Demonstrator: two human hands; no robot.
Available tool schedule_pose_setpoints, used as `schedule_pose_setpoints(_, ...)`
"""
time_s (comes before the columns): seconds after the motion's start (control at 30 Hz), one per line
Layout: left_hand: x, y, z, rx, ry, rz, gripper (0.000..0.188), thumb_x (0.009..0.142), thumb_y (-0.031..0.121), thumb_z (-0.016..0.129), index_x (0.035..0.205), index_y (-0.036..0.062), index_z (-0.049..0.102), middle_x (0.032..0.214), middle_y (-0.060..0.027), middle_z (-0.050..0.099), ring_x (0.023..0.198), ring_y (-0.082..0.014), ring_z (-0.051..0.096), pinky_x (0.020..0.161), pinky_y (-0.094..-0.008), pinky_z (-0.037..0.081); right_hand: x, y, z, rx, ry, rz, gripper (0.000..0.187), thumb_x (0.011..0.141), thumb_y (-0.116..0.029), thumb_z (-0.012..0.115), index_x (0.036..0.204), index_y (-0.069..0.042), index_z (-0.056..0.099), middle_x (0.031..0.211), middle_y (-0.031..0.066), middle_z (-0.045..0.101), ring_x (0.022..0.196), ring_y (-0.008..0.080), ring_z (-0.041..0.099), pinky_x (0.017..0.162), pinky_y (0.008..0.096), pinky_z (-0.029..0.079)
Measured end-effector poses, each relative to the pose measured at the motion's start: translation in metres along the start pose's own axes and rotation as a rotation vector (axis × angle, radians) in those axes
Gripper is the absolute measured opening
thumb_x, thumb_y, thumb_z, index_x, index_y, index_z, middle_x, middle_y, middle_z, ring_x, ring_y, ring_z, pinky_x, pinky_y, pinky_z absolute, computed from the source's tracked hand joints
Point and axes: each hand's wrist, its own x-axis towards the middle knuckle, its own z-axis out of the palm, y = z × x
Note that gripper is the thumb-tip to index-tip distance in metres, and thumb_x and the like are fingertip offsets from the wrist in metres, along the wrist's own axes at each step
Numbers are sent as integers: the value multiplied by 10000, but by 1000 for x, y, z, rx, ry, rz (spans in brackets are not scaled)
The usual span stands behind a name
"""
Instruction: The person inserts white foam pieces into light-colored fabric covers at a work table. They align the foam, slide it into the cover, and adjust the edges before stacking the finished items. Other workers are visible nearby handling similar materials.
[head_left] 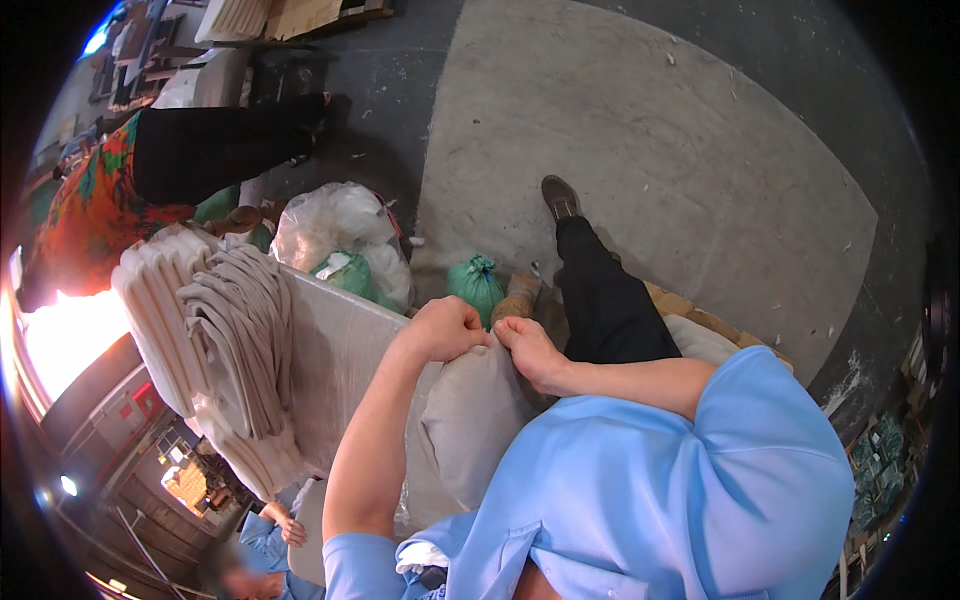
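Observation:
A plump light grey fabric cushion (472, 425) stands between the table edge and my body, its upper edge toward my hands. My left hand (448, 330) is closed in a pinch on the cushion's top edge. Close by on the right, my right hand (533, 352) also pinches that edge between thumb and bent fingers. A small gap separates the two hands. What lies exactly between the fingertips is too small to make out beyond the grey fabric.
On the plastic-wrapped table (335, 330) lie a stack of white cushion pads (160, 310) and folded grey covers (240, 340). Clear plastic bags (335, 230) and a tied green bag (475, 285) rest beyond it. Co-workers stand at far left (90, 220) and lower left (275, 540).

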Motion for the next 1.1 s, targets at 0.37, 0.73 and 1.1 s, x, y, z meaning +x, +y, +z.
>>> schedule_pose_setpoints(0.37, 22, -57, 54, -797, 291, 78, 197, 989, 183, 717, 855, 42, 684, 749, 50, 617, 680, -65, 512, 622, -279, 437, 21, -12, 12, -1, 61, 68, 297, 1109, -237, 538, 860, -102, 624, 787, -61, 533, 731, 55, 432, 658, 278, 372)
schedule_pose_setpoints(0.73, 61, -80, 83, -861, 548, 83, 231, 933, 238, 735, 904, 9, 748, 804, -62, 723, 745, -136, 635, 696, -340, 512, 47, -13, 12, 119, 123, 171, 191, 1070, -222, 575, 961, -96, 669, 851, -6, 626, 825, 134, 573, 761, 340, 469)
schedule_pose_setpoints(1.1, 83, -38, 76, -1009, 579, 34, 338, 890, 301, 726, 953, -26, 780, 966, -255, 756, 894, -375, 755, 766, -488, 590, 63, -36, -20, -214, 38, 155, 222, 1034, -245, 617, 1122, -62, 707, 986, 24, 708, 868, 164, 688, 795, 338, 573)
